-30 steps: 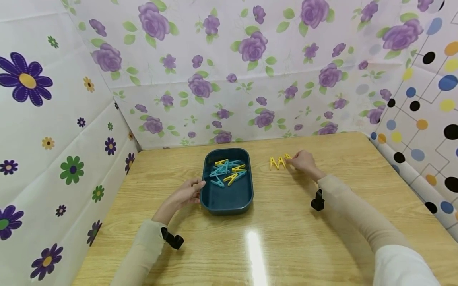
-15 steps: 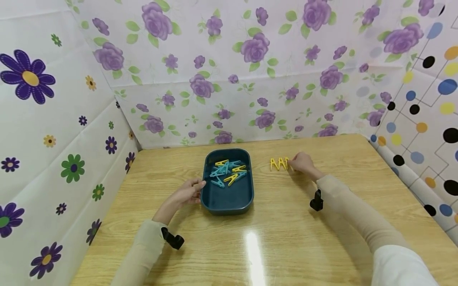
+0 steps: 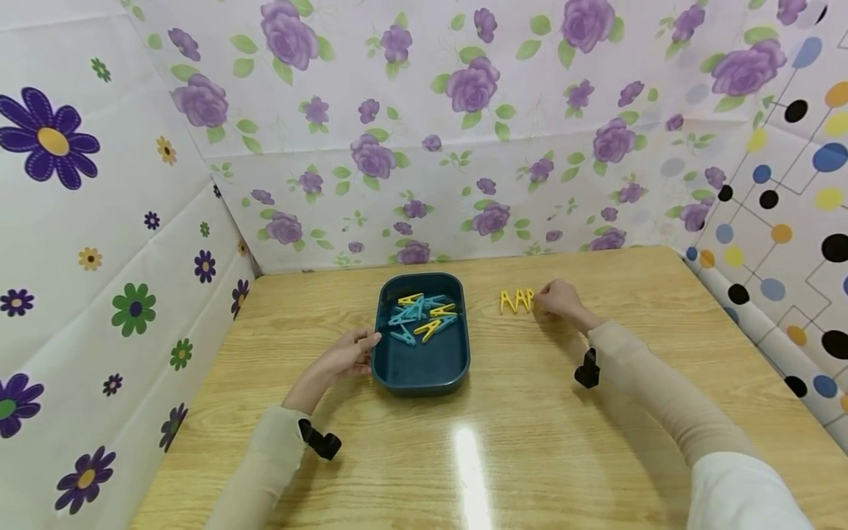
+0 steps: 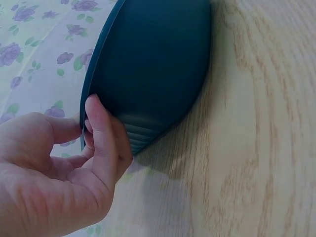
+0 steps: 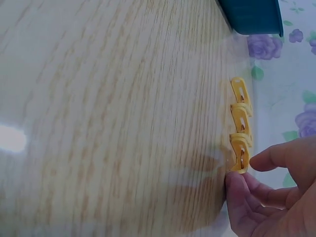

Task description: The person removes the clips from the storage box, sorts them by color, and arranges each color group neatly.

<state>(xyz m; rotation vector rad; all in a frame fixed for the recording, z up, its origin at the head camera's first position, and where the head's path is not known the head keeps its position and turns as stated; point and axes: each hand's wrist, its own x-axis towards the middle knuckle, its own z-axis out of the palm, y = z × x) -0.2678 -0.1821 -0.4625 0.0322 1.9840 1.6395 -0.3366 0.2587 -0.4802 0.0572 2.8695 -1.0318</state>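
Note:
My left hand [image 3: 347, 355] pinches the left rim of a dark teal plastic basin [image 3: 424, 366]; in the left wrist view, the thumb is behind the rim and the fingers [image 4: 102, 133] lie along the outer wall. Inside the basin lie several blue clothespins [image 3: 403, 336] and yellow clothespins [image 3: 427, 330]. To the right of it, three yellow clothespins stand in a row on the table. My right hand [image 3: 562, 300] has thumb and fingertips at the rightmost yellow clothespin [image 5: 241, 154]; beside that are the middle one [image 5: 241, 121] and the leftmost one [image 5: 240, 94].
A wood-grain table [image 3: 530, 442] carries everything, with a light reflection near its front. Floral sheeting [image 3: 430, 147] rises behind it, and patterned sheets hang at the left and right sides. Each wrist wears a small black camera.
The rightmost yellow clothespin has come down and left, close against the other two, with my right hand still at it. My left hand and the basin hold their place.

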